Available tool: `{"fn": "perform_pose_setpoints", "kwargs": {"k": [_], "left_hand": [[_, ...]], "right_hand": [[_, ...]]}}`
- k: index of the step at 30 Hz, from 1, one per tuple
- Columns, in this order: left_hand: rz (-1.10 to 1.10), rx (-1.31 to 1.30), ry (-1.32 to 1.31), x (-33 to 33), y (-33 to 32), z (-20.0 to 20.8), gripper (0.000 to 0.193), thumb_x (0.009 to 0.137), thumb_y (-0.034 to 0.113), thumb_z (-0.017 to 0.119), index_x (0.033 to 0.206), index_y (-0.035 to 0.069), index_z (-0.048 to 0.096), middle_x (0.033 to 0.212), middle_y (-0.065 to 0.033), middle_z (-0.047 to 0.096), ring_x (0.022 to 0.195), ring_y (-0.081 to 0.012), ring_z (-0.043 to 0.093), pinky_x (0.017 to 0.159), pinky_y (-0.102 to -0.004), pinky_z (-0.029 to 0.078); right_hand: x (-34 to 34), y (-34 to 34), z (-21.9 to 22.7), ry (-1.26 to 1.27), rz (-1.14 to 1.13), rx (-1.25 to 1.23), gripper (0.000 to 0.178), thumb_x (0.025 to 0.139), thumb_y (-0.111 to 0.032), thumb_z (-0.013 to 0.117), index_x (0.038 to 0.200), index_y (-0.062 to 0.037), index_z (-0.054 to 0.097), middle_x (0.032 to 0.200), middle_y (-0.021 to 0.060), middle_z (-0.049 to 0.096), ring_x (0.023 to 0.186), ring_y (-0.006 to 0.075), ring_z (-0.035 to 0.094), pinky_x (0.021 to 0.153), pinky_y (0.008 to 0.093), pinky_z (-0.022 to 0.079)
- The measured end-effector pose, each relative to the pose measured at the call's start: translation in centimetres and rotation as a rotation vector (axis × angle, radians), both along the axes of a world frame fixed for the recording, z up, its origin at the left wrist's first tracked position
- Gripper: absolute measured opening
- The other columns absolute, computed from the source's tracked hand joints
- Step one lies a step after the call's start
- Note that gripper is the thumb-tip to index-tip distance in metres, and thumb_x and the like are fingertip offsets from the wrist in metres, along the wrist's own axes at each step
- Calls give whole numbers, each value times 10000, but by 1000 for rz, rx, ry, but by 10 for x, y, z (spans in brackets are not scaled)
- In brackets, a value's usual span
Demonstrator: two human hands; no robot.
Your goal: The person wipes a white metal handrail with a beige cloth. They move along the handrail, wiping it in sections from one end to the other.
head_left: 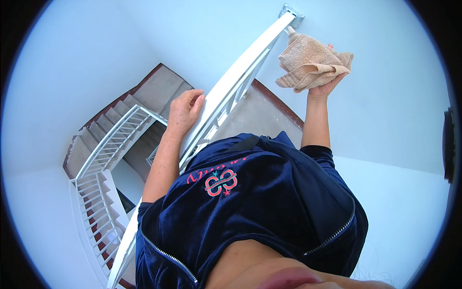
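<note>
My right hand (327, 88) is raised at the far right, its fingers closed around a folded tan towelling cloth (315, 60). The cloth bunches over the hand and hides most of the fingers. It is held close to the wall, just right of the far end of a white handrail (240, 62). My left hand (185, 111) is at the left edge of that handrail, fingers curled in and thumb near them. No object shows in it, and whether it touches the rail is hard to tell.
A metal bracket (291, 13) fixes the handrail to the pale wall (385, 96). Left of the rail, a stairwell drops away, with grey steps (108, 115), a lower white balustrade (103, 149) and a landing (166, 86). A grey floor with dark red skirting (276, 101) lies beyond the rail.
</note>
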State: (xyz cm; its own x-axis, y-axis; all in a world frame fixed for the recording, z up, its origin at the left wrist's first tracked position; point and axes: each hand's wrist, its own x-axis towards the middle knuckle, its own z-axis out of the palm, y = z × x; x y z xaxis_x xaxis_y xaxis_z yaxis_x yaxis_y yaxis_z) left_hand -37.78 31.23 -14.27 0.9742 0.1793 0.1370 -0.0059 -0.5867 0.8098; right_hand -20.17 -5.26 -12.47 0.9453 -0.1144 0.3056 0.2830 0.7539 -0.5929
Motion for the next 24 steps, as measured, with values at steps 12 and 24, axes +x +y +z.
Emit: {"fn": "perform_pose_setpoints", "kwargs": {"k": [12, 24], "left_hand": [[-54, -115, -321, -1, -6, 13, 529, 881, 362, 764, 1302, 66, 640, 1296, -138, 625, 1092, -241, 667, 914, -351, 532], [-343, -32, -787, 23, -109, 87, 1065, 721, 646, 804, 1487, 7, 432, 1434, -198, 496, 1302, -360, 501, 1095, -465, 400]], "right_hand": [[-40, 102, 16, 92, 310, -34, 1032, 842, -816, 526, 1569, -120, 296, 1545, 166, 395, 1434, 338, 398, 1189, 513, 383], [-79, 100, 62, 33, 569, -263, 1051, 846, -669, 689, 1597, -117, 203, 1616, 180, 292, 1482, 351, 315, 1235, 511, 274]]}}
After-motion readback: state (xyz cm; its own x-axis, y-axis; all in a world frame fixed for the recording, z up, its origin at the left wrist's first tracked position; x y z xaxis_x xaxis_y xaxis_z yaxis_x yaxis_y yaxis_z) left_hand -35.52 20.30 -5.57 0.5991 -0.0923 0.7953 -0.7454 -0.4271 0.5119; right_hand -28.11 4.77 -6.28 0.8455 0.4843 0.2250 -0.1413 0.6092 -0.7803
